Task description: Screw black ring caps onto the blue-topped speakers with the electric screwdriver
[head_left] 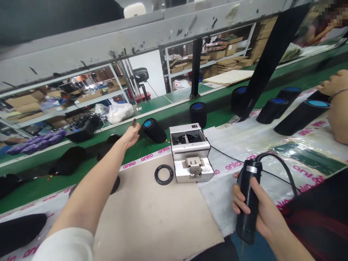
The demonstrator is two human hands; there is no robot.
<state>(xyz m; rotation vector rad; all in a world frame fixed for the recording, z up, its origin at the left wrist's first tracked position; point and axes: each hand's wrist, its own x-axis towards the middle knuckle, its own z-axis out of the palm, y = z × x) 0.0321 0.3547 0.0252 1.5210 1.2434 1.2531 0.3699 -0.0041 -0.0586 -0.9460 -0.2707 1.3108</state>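
Observation:
My left hand (131, 135) reaches out with its fingers apart, right beside a black cylindrical speaker (154, 130) with a blue top that lies tilted on the green conveyor belt (152, 148). I cannot tell whether they touch. My right hand (258, 206) grips a black corded electric screwdriver (247, 199) upright, its thick cable curving away to the right. Between my hands stand a metal screw feeder (191, 154) and a black rubber ring (164, 174), which lies on a beige cardboard sheet (152, 214).
Several black cylinders with blue tops stand at the right, where a co-worker's hand (333, 82) rests. Dark pieces lie along the belt at the left. A grey overhead beam (108, 40) and a black post (272, 61) cross the view, with shelves of cartons behind.

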